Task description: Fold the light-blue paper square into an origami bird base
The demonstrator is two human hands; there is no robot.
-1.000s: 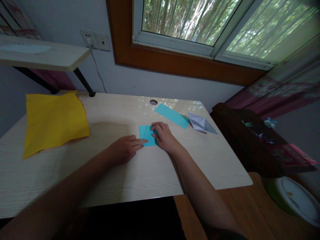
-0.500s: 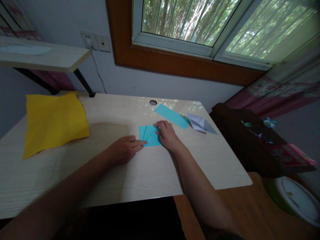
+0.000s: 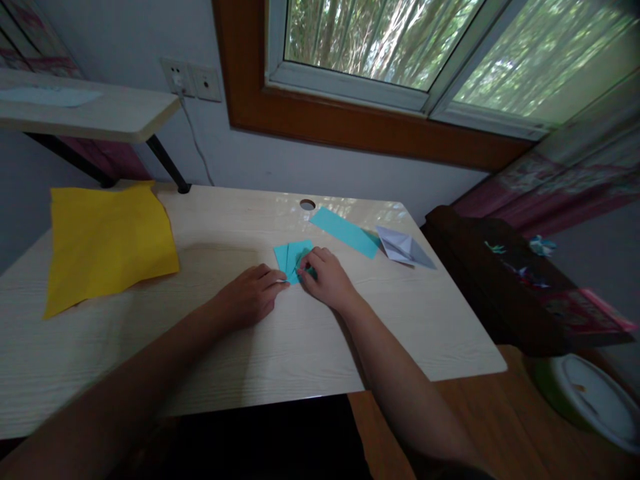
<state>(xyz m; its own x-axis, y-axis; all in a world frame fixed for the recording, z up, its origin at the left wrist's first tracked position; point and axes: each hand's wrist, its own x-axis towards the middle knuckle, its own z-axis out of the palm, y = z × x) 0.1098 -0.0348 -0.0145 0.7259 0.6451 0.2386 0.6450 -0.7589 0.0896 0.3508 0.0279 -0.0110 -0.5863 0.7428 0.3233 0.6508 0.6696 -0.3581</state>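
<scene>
Folded teal paper (image 3: 289, 256) flat on bench (image 3: 240, 347), just beyond both hands: right hand (image 3: 325, 283) pinching its near-right edge, left hand (image 3: 250, 297) fingers extended, pressing the near-left corner.

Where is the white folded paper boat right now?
The white paper boat sits at the table's far right, beside the blue strip, beyond the right hand.

The small turquoise folded paper square (image 3: 291, 257) lies flat on the pale wooden desk (image 3: 250, 347) (creases fan across it), its near-right part hidden.
</scene>
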